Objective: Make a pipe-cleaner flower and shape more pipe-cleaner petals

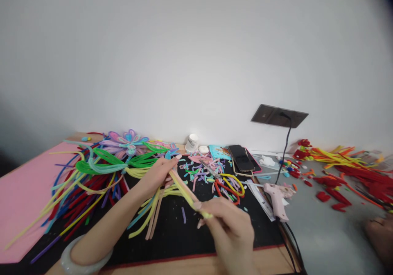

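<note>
Yellow and peach pipe cleaners (183,188) stretch side by side between my two hands. My left hand (160,173) is closed around their upper part, and a bit of blue shows above its fingers. Lower and to the right, my right hand (229,221) pinches the near end of the strands between thumb and fingers. Loose yellow, peach and blue pipe cleaners (150,213) hang below my left hand. Left of that hand lies a flower shape with green pipe-cleaner loops (112,160). Scissors (229,187) with red and yellow handles rest among cut pieces (199,170) beyond my right hand.
A pink and purple pipe-cleaner flower (129,141) lies at the back left, near a pink sheet (21,201). A paper cup (192,142) and a phone (241,158) stand along the wall. A glue gun (277,201) with its cord is right; another person's hand (380,234) shows far right.
</note>
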A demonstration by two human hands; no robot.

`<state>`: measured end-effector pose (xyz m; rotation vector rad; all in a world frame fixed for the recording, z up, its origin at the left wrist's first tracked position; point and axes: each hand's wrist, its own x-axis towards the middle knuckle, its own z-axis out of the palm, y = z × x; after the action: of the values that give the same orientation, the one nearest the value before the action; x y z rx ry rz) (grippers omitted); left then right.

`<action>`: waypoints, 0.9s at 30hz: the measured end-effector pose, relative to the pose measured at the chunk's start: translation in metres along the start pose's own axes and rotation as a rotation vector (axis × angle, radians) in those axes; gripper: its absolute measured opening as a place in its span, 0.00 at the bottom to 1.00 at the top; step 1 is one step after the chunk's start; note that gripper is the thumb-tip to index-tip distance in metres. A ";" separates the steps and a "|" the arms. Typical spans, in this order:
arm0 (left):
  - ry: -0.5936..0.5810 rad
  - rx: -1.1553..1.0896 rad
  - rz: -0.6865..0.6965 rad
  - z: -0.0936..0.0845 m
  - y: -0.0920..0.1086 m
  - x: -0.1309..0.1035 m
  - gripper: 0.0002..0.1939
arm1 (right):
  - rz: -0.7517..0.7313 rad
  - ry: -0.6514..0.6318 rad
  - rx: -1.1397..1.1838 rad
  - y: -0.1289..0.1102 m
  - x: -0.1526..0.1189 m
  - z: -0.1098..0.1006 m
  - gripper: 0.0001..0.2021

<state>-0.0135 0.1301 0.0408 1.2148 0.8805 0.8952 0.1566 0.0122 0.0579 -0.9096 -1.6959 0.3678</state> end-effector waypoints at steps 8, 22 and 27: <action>-0.078 0.110 -0.042 0.002 -0.001 0.000 0.23 | 0.074 0.062 -0.067 0.004 0.015 -0.026 0.10; 0.007 0.341 0.162 0.002 -0.007 0.006 0.24 | 0.005 0.037 -0.096 0.002 0.016 -0.023 0.10; 0.081 0.134 0.132 0.002 -0.012 0.008 0.22 | -0.045 -0.002 -0.080 0.000 0.014 -0.017 0.11</action>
<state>-0.0071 0.1355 0.0286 1.3723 0.9460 1.0101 0.1712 0.0189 0.0727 -0.9277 -1.7402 0.2731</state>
